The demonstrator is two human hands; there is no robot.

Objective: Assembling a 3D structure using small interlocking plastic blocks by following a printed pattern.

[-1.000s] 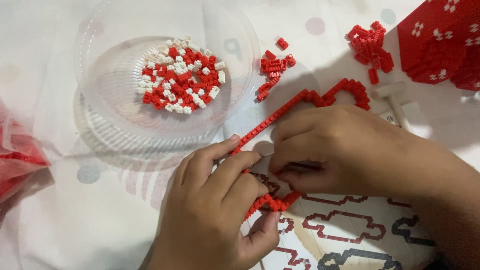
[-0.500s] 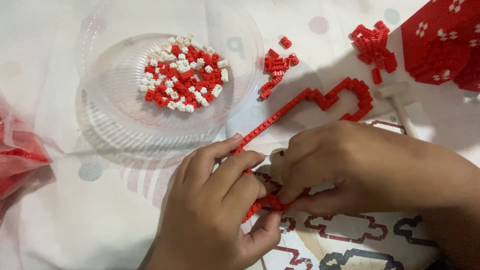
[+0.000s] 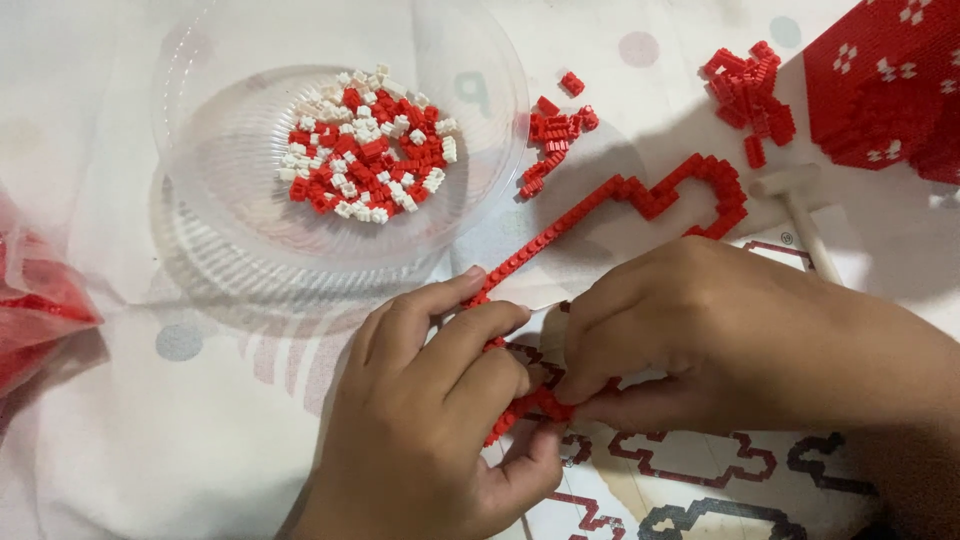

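Observation:
A thin outline built of small red bricks (image 3: 640, 195) lies on the table, with a heart-like curve at its far right end. My left hand (image 3: 440, 410) grips its near part between thumb and fingers. My right hand (image 3: 720, 340) pinches the same red strip just to the right, fingertips meeting the left hand's at about the middle of the view. Part of the strip is hidden under both hands. A printed sheet with red and black outline patterns (image 3: 700, 470) lies beneath the hands.
A clear plastic bowl (image 3: 200, 200) holds several loose red and white bricks. Small red brick clusters (image 3: 555, 135) lie right of it, and a bigger cluster (image 3: 750, 90) farther right. A red built panel (image 3: 890, 80) fills the top right corner. A white tool (image 3: 800, 210) lies near it. Red plastic bag (image 3: 40, 310) at left.
My right hand has slid lower and closer to the left hand, fingertips now pinching the strip. The view has shifted slightly, so the bowl sits a little lower.

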